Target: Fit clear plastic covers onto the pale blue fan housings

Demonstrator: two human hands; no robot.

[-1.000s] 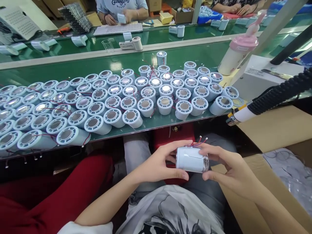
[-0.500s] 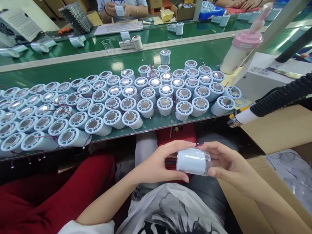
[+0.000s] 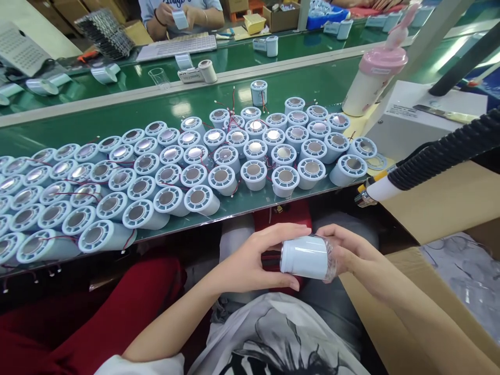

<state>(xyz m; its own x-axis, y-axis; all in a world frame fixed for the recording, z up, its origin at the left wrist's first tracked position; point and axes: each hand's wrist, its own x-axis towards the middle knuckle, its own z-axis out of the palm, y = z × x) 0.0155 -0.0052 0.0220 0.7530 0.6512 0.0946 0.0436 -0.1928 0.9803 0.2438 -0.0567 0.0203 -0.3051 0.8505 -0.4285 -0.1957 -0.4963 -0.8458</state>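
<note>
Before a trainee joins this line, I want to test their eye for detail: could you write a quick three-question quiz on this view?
1. True or false: the right hand is at the clear-plastic end of the held blue cylinder.

2. What colour is the lid of the bottle on the far side of the metal-tipped tool?
a) green
b) black
c) pink

3. Fill in: the open cardboard box is on the person's ___ side.

Key: 1 true; 2 c; 3 right.
</note>
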